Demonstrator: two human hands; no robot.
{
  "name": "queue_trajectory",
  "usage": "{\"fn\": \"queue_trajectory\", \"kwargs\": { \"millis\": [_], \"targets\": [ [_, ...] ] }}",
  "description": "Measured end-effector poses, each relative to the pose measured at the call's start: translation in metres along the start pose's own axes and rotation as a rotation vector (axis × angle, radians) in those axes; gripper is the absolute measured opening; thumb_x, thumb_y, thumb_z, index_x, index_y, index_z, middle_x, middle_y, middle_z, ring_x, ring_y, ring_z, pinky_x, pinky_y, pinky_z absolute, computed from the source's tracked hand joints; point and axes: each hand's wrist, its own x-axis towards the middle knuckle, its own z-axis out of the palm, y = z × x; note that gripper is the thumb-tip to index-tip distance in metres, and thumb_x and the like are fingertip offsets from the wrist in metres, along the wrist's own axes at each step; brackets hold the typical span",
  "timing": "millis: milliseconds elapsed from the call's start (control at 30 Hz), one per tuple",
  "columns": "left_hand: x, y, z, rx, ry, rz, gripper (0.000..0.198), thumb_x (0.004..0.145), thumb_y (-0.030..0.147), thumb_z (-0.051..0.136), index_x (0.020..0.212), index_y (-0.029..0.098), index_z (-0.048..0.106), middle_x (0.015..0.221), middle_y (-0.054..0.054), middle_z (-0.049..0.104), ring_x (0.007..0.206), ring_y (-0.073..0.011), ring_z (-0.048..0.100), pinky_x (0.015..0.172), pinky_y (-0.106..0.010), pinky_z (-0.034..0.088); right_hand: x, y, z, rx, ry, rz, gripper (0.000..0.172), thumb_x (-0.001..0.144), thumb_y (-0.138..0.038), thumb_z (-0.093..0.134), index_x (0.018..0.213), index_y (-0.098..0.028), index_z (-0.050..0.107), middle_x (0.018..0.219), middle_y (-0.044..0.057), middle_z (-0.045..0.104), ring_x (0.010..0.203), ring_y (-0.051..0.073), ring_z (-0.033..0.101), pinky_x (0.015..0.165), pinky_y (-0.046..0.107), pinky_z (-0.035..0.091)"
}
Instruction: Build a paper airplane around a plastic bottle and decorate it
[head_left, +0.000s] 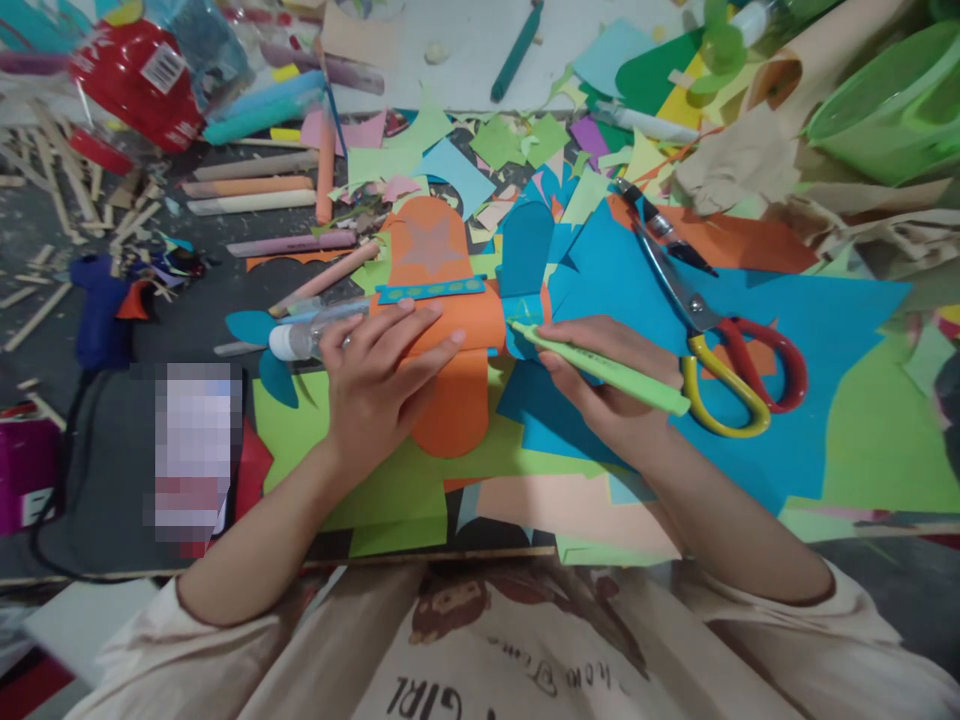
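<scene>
A clear plastic bottle (306, 338) lies sideways, wrapped in orange paper (469, 325), with rounded orange wings on both sides. A grey star (431, 246) marks the upper wing, and a blue dotted strip (442, 289) runs along its base. Teal petal shapes (251, 326) flank the white cap. My left hand (379, 375) grips the bottle from above, its fingers spread over the wrap. Pinched in my right hand (615, 375) is a light green marker (607, 365), tip touching the blue end of the bottle. A blue paper fin (526, 245) stands above that end.
Red-and-yellow-handled scissors (701, 320) and a black pen (667, 230) lie on blue paper (795, 370) at the right. A blue glue gun (103, 312), a phone (196, 445) and wooden sticks (64, 165) are at the left. Markers and paper scraps (517, 140) cover the back.
</scene>
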Motion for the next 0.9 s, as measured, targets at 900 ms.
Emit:
{"fn": "queue_trajectory", "kwargs": {
  "millis": [900],
  "targets": [
    [0.0005,0.0005,-0.0005,0.038,-0.020,-0.008,0.036,0.095,0.024,0.050,0.127,0.041,0.054,0.125,0.001,0.067,0.117,-0.0202,0.061,0.094,-0.040,0.036,-0.0067,0.0032,-0.0087,0.037,0.273,-0.013,0.007,0.086,-0.030,0.062,0.082,-0.029,0.067,0.055,-0.002,0.064,0.047,0.015,0.059,0.045,0.030,0.048]
  ]
}}
